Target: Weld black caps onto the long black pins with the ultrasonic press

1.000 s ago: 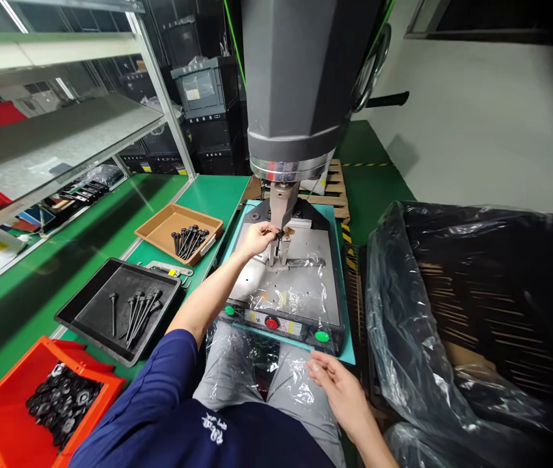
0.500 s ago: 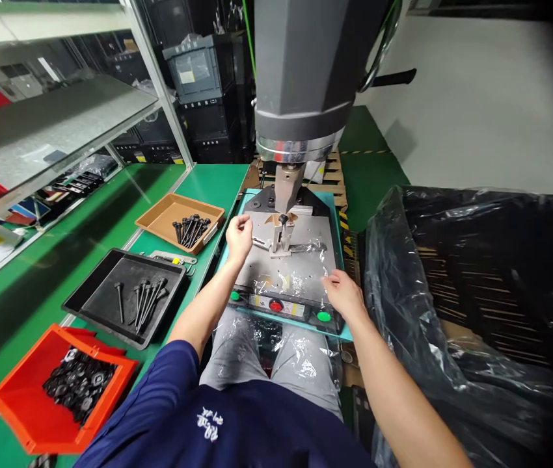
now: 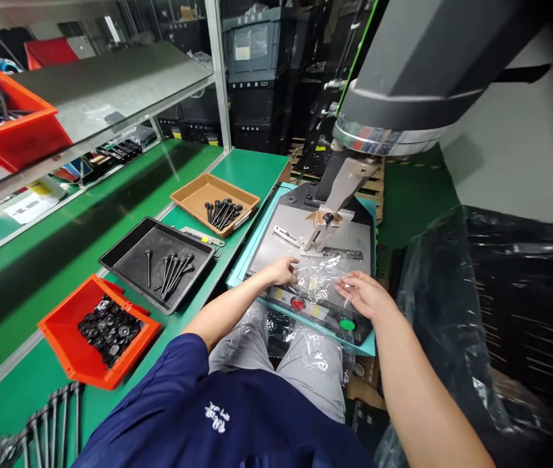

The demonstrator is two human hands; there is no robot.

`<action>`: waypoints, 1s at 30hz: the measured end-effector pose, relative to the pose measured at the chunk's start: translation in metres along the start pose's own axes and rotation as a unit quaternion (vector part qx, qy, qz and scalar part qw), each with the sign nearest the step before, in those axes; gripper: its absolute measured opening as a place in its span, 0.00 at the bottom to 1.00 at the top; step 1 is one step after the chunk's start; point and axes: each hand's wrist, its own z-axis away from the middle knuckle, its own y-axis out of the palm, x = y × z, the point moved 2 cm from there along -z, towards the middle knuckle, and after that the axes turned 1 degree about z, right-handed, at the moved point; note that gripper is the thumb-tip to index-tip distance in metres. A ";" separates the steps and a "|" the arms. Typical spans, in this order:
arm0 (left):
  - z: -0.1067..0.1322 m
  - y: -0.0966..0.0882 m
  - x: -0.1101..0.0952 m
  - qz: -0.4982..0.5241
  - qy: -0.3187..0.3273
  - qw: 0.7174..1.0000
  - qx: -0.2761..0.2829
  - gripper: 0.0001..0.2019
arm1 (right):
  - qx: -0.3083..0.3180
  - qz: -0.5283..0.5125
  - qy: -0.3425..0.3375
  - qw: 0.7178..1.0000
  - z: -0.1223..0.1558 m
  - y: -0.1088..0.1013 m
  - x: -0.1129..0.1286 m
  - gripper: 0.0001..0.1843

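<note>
A crinkled clear plastic bag (image 3: 316, 281) stretches between my two hands over the front of the metal work plate (image 3: 276, 244) and hangs down towards my lap. My left hand (image 3: 283, 271) is closed at the bag's left edge. On the other side my right hand (image 3: 362, 292) pinches the bag between thumb and fingers. Just beyond them stands a small metal fixture (image 3: 313, 239) with a black-headed part (image 3: 328, 219) upright in it, under the press's metal punch (image 3: 349, 182).
A red button (image 3: 298, 303) and a green button (image 3: 347, 324) sit on the press's front. To the left are a brown tray (image 3: 193, 188) and a black tray (image 3: 133, 253) with black-headed rods, and a red bin (image 3: 62, 325) of small black parts. Plastic-covered black stock (image 3: 501, 292) stands right.
My view has turned left. My left hand has come down from beside the fixture to the bag, closer to my right hand. More rods show at the lower left.
</note>
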 end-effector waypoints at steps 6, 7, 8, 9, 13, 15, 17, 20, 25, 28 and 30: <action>0.010 -0.022 -0.007 0.193 -0.011 0.980 0.053 0.36 | 0.093 -0.068 -0.066 0.991 0.034 -0.002 0.019 0.18; 0.011 -0.025 -0.011 0.212 -0.012 0.973 0.087 0.32 | 0.095 -0.056 -0.073 0.991 0.035 -0.001 0.025 0.19; 0.012 -0.028 -0.017 0.226 -0.008 0.967 0.118 0.28 | 0.091 -0.048 -0.078 0.992 0.036 0.000 0.031 0.19; 0.013 -0.031 -0.023 0.235 0.001 0.962 0.138 0.25 | 0.082 -0.045 -0.082 0.992 0.035 0.001 0.038 0.20; 0.007 -0.044 -0.047 0.280 0.053 0.946 0.154 0.22 | 0.035 -0.071 -0.117 0.990 0.019 0.010 0.067 0.27; -0.003 -0.052 -0.055 0.317 0.063 0.937 0.134 0.22 | -0.003 -0.076 -0.141 0.987 0.007 0.016 0.081 0.27; -0.016 -0.060 -0.059 0.353 0.052 0.930 0.085 0.22 | -0.048 -0.065 -0.154 0.985 -0.006 0.023 0.093 0.26; -0.035 -0.073 -0.062 0.371 0.015 0.928 0.008 0.21 | -0.089 -0.037 -0.157 0.983 -0.026 0.035 0.107 0.22; -0.057 -0.096 -0.069 0.336 0.011 0.940 -0.052 0.22 | -0.106 -0.010 -0.158 0.982 -0.063 0.052 0.129 0.17; -0.068 -0.110 -0.075 0.306 0.026 0.947 -0.090 0.21 | -0.116 0.008 -0.171 0.978 -0.086 0.060 0.145 0.16; -0.078 -0.120 -0.078 0.294 0.031 0.949 -0.107 0.21 | -0.116 0.021 -0.177 0.977 -0.100 0.064 0.156 0.15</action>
